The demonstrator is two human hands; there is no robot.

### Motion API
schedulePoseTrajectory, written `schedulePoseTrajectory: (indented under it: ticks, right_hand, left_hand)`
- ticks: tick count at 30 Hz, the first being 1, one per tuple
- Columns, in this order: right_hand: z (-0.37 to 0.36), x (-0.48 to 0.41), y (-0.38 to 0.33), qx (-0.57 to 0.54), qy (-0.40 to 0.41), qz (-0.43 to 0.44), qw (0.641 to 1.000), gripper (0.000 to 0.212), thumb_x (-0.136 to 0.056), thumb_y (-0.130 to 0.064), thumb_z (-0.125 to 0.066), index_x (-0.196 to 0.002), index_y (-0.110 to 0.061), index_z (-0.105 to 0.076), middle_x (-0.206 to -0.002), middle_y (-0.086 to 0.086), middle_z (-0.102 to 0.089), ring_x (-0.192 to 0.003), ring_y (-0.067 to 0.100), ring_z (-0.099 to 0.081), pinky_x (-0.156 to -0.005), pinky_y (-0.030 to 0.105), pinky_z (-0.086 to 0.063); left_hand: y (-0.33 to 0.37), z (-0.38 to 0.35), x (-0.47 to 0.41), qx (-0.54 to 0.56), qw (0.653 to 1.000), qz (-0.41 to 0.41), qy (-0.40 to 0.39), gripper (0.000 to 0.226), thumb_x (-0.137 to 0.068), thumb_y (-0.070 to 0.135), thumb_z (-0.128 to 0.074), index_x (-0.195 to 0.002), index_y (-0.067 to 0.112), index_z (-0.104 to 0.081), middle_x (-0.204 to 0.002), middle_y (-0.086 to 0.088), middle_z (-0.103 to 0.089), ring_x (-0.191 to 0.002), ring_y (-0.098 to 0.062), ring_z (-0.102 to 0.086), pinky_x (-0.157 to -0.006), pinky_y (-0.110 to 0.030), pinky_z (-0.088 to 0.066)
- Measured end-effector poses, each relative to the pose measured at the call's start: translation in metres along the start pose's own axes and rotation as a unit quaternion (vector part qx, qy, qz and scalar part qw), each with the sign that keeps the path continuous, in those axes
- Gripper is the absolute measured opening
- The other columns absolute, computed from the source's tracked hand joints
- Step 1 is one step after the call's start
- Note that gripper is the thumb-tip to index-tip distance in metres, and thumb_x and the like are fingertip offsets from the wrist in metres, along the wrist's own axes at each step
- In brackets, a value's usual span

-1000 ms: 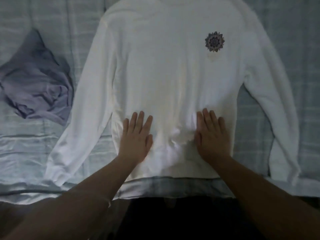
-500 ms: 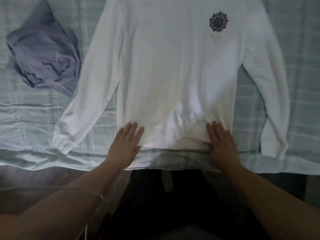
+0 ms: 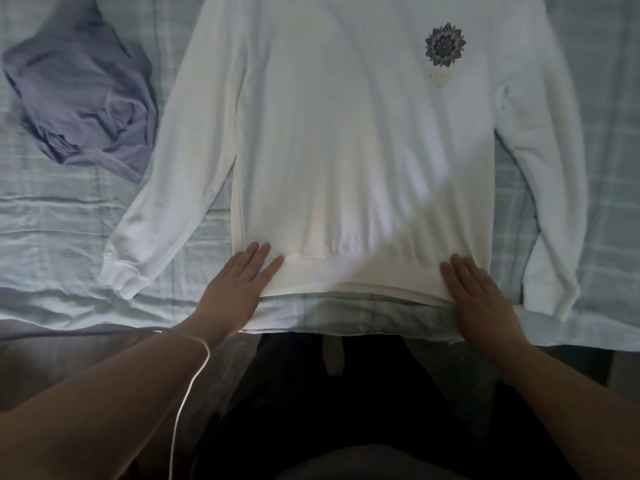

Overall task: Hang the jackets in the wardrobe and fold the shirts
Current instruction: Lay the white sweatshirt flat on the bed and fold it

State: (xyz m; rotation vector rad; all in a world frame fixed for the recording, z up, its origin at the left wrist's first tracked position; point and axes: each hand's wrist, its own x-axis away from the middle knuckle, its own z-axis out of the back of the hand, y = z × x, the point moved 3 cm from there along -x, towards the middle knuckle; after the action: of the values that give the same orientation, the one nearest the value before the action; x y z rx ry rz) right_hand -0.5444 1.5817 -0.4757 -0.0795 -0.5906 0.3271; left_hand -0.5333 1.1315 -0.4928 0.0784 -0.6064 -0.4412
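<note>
White shirt [image 3: 346, 150] lies flat, front up, on the bed [image 3: 52, 237]. Left hand [image 3: 235, 289] and right hand [image 3: 481, 299] press flat on its hem corners, fingers straight, gripping nothing. Risk: the hem sits near the mattress edge, so a pull toward the body could drag it off or rumple the front; the sleeve beside the crumpled lavender garment [image 3: 83, 98] could snag it when folded. No container in view.
</note>
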Motion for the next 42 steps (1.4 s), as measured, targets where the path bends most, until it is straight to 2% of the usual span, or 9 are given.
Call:
schedulePoseTrajectory:
  ticks: [6,11,18,21,27,32,34,39,42]
  right_hand:
    - [0.000,-0.003,-0.017,-0.008,-0.057,-0.054,0.997,0.094,-0.065,-0.024,-0.053,-0.154,-0.005,-0.028,-0.161,0.018,-0.023,-0.149,0.035,-0.021,-0.119,0.051,-0.022]
    - [0.045,-0.023,-0.049,-0.040,0.008,-0.094,0.995,0.071,-0.071,-0.027,-0.043,-0.140,-0.011,-0.050,-0.149,0.012,-0.047,-0.139,0.031,-0.041,-0.114,0.052,-0.031]
    - [0.109,-0.115,-0.131,-0.084,0.096,0.026,0.991,0.059,-0.083,-0.012,-0.057,-0.141,-0.009,-0.049,-0.146,0.012,-0.050,-0.138,0.029,-0.043,-0.115,0.044,-0.036]
    - [0.123,-0.156,-0.181,-0.059,0.095,0.092,0.989,0.059,-0.086,-0.016,-0.054,-0.144,-0.012,-0.046,-0.148,0.007,-0.049,-0.141,0.025,-0.040,-0.117,0.034,-0.025]
    - [0.135,-0.223,-0.285,-0.014,0.087,0.231,0.969,0.057,-0.092,-0.022,-0.042,-0.148,-0.014,-0.041,-0.154,0.006,-0.042,-0.146,0.023,-0.032,-0.119,0.040,-0.028]
    - [0.123,-0.254,-0.365,-0.008,0.083,0.301,0.950,0.055,-0.092,-0.017,-0.045,-0.146,-0.010,-0.045,-0.151,0.010,-0.045,-0.144,0.028,-0.035,-0.116,0.045,-0.031]
    - [0.114,-0.259,-0.391,-0.002,0.069,0.313,0.947,0.055,-0.092,-0.016,-0.046,-0.146,-0.010,-0.045,-0.152,0.010,-0.044,-0.144,0.028,-0.034,-0.117,0.045,-0.030]
    - [0.091,-0.263,-0.437,0.041,0.039,0.305,0.951,0.057,-0.094,-0.021,-0.047,-0.149,-0.015,-0.040,-0.156,0.010,-0.037,-0.147,0.029,-0.029,-0.118,0.049,-0.028]
    - [0.084,-0.263,-0.450,0.060,0.027,0.284,0.957,0.056,-0.095,-0.026,-0.043,-0.150,-0.017,-0.038,-0.157,0.009,-0.035,-0.146,0.029,-0.029,-0.118,0.049,-0.027]
  left_hand:
    - [0.012,-0.006,0.002,0.018,1.000,0.011,0.004,0.068,-0.100,0.040,-0.033,-0.159,0.018,-0.007,-0.165,-0.016,-0.005,-0.153,-0.033,0.002,-0.124,-0.050,-0.010]
    - [0.011,0.012,-0.001,0.072,0.996,0.022,0.053,0.059,-0.103,0.038,-0.027,-0.157,0.016,-0.025,-0.163,-0.011,-0.022,-0.153,-0.029,-0.011,-0.122,-0.048,-0.017]
    - [-0.011,0.052,-0.016,0.171,0.959,0.135,0.181,0.057,-0.097,0.026,-0.040,-0.152,0.012,-0.035,-0.161,-0.011,-0.027,-0.152,-0.026,-0.015,-0.122,-0.046,-0.021]
    - [-0.045,0.064,-0.009,0.212,0.917,0.232,0.247,0.057,-0.091,0.019,-0.050,-0.146,0.008,-0.043,-0.157,-0.016,-0.035,-0.149,-0.031,-0.024,-0.120,-0.046,-0.025]
    - [-0.128,0.052,0.037,0.253,0.833,0.386,0.304,0.060,-0.084,0.002,-0.063,-0.142,0.003,-0.047,-0.149,-0.019,-0.044,-0.145,-0.037,-0.029,-0.120,-0.048,-0.024]
    - [-0.196,0.018,0.080,0.336,0.760,0.501,0.242,0.054,-0.082,0.009,-0.063,-0.135,0.013,-0.054,-0.135,-0.011,-0.056,-0.127,-0.035,-0.047,-0.112,-0.044,-0.034]
    - [-0.211,0.003,0.091,0.353,0.763,0.513,0.176,0.051,-0.085,0.020,-0.066,-0.135,0.018,-0.054,-0.132,-0.009,-0.057,-0.122,-0.033,-0.050,-0.107,-0.043,-0.038]
    - [-0.232,-0.011,0.105,0.427,0.789,0.441,0.030,0.040,-0.086,0.040,-0.072,-0.118,0.017,-0.064,-0.110,-0.004,-0.066,-0.105,-0.026,-0.062,-0.081,-0.030,-0.042]
    - [-0.241,0.001,0.114,0.502,0.783,0.367,0.012,0.033,-0.087,0.040,-0.072,-0.116,0.025,-0.067,-0.106,0.007,-0.069,-0.099,-0.013,-0.064,-0.082,-0.030,-0.046]
